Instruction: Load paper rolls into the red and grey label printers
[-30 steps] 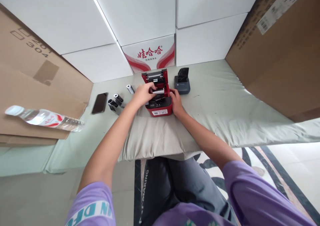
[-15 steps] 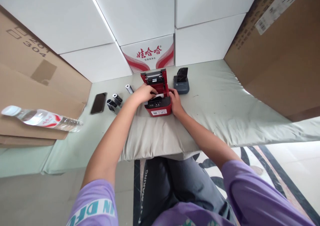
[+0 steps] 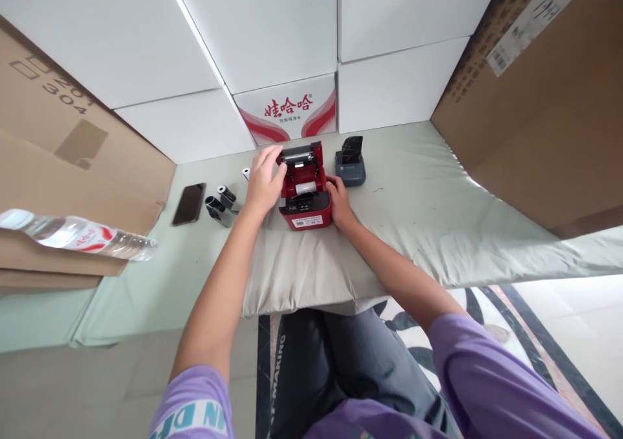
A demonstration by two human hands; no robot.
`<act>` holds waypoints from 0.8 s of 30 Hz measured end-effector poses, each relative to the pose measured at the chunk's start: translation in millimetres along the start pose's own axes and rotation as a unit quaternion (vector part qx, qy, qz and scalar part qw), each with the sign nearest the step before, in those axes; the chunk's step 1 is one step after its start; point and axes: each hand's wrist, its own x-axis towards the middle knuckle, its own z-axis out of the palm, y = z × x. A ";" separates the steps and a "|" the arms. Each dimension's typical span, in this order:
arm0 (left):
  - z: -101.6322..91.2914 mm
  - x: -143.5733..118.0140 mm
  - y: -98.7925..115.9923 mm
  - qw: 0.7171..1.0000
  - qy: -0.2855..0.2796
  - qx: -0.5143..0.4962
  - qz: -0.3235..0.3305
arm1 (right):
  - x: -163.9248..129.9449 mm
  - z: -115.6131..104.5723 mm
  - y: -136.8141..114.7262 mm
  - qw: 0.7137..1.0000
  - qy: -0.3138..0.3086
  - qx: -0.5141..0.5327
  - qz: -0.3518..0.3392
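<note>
- I see my right hand (image 3: pixel 337 200) curled against the right side of the red printer (image 3: pixel 305 200).
- My left hand (image 3: pixel 263 181) lies spread on the printer's left side, fingers up by the open lid.
- A white paper roll (image 3: pixel 305 187) sits inside, between my hands.
- Past my right hand stands a grey printer (image 3: pixel 350 167).

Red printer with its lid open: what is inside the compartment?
A white paper roll lies in the red printer bay, below the raised lid. The left hand hides the bay's left edge; the roll's ends cannot be seen.
</note>
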 end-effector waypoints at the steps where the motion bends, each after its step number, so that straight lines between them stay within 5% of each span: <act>1: -1.5 -3.6 3.7 1.000 0.002 0.002 0.000 | 0.4 -0.1 0.6 1.000 -0.001 0.001 0.001; 12: -12.2 -61.3 31.9 0.995 -0.091 0.044 -0.006 | 3.8 0.6 6.9 1.000 0.008 0.005 -0.004; 24: -7.0 -59.3 33.1 0.997 -0.061 0.041 -0.013 | 0.1 1.5 1.0 0.999 0.000 0.038 -0.011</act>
